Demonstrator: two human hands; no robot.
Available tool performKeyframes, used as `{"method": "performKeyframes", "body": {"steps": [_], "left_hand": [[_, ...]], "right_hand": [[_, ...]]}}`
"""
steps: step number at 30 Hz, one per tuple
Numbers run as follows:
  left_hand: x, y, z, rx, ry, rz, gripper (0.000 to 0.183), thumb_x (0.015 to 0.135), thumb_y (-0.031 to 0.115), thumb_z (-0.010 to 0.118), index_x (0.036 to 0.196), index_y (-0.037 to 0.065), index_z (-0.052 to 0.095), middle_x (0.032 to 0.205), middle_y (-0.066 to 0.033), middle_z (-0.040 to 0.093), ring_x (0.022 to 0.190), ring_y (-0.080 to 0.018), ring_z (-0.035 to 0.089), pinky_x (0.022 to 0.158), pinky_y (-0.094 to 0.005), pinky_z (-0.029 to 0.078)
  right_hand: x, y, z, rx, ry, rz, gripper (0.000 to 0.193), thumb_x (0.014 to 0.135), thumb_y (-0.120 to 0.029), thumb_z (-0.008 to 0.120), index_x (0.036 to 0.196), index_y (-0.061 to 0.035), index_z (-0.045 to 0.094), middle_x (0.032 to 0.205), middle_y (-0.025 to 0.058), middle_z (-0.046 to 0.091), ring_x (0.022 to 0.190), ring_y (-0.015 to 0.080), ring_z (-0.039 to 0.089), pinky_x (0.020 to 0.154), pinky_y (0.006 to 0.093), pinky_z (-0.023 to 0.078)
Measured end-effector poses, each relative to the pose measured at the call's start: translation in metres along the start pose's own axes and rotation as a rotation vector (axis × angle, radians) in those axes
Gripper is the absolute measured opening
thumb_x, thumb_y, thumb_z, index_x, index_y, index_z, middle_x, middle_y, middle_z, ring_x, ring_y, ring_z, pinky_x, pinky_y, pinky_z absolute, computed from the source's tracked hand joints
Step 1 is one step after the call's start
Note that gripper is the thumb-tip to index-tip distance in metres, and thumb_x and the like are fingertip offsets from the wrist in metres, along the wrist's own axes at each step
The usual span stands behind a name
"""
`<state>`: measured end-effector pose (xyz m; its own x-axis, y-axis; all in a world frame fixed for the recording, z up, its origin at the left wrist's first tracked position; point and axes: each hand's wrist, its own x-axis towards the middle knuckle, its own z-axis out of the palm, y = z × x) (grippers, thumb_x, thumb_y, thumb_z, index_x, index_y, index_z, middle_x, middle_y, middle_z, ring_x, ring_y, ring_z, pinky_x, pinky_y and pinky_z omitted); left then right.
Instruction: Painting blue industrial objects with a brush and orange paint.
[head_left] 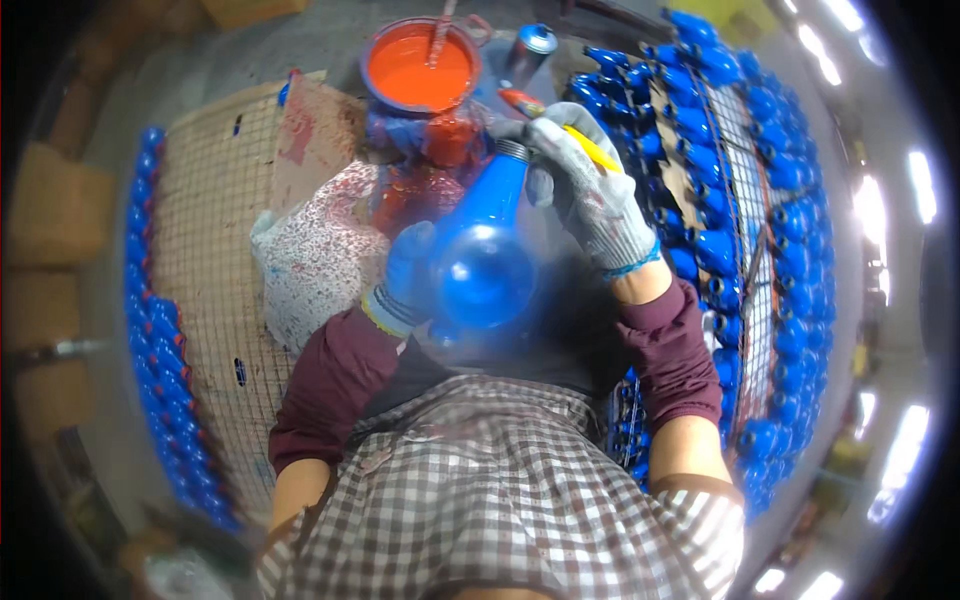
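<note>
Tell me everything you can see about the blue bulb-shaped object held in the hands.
The glossy blue bulb-shaped object has a round body tapering to a narrow neck with a grey ribbed cap. It is tilted, with the neck pointing away from the person. The blue-gloved left hand cups its round end; the grey-gloved right hand holds a yellow-handled brush near the neck.

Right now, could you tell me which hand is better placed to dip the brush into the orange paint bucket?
The right hand: it already holds the brush near the bucket; the left hand cradles the blue bulb.
</note>
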<state>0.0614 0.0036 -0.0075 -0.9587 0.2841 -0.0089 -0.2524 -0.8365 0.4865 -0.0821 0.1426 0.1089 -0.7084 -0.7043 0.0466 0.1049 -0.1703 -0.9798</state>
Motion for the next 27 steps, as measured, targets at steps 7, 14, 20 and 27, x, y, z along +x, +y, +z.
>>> {"method": "performKeyframes", "body": {"steps": [7,14,20,27], "left_hand": [[-0.023,0.006,-0.029,-0.466,0.122,0.352,0.065,0.09,0.044,0.054,0.135,-0.001,0.043,0.13,-0.0209,0.051,0.119,-0.0352,0.052,0.1,-0.0521,0.044],[-0.027,0.033,-0.032,-0.264,0.303,0.575,0.076,0.085,0.053,0.057,0.138,0.001,0.04,0.131,-0.0194,0.051,0.118,-0.0352,0.053,0.099,-0.0503,0.045],[-0.035,0.042,-0.042,-0.611,0.348,0.457,0.1,0.072,0.072,0.061,0.14,0.004,0.036,0.132,-0.0254,0.047,0.105,-0.0407,0.058,0.082,-0.0491,0.055],[-0.036,0.035,-0.046,-0.725,0.187,0.465,0.1,0.072,0.072,0.063,0.139,0.004,0.036,0.13,-0.0258,0.047,0.105,-0.0405,0.058,0.079,-0.0465,0.056]], "right_hand": [[0.061,0.082,-0.018,-0.059,0.5,-0.02,0.05,0.1,-0.045,0.039,0.121,-0.0051,0.059,0.072,0.0014,0.062,0.05,0.0056,0.049,0.046,0.02,0.038],[0.122,0.149,-0.012,-0.181,0.509,-0.007,0.029,0.091,-0.029,0.062,0.108,-0.0047,0.064,0.079,0.0061,0.066,0.054,0.0095,0.054,0.051,0.0242,0.044],[0.134,0.165,-0.01,-0.29,0.478,0.064,0.028,0.089,-0.027,0.066,0.107,-0.0054,0.066,0.085,0.0062,0.067,0.059,0.011,0.057,0.051,0.0231,0.045],[0.096,0.142,-0.018,-0.245,0.447,0.052,0.028,0.09,-0.027,0.063,0.104,-0.0017,0.064,0.086,0.0082,0.069,0.063,0.0149,0.064,0.057,0.0262,0.051]]}}
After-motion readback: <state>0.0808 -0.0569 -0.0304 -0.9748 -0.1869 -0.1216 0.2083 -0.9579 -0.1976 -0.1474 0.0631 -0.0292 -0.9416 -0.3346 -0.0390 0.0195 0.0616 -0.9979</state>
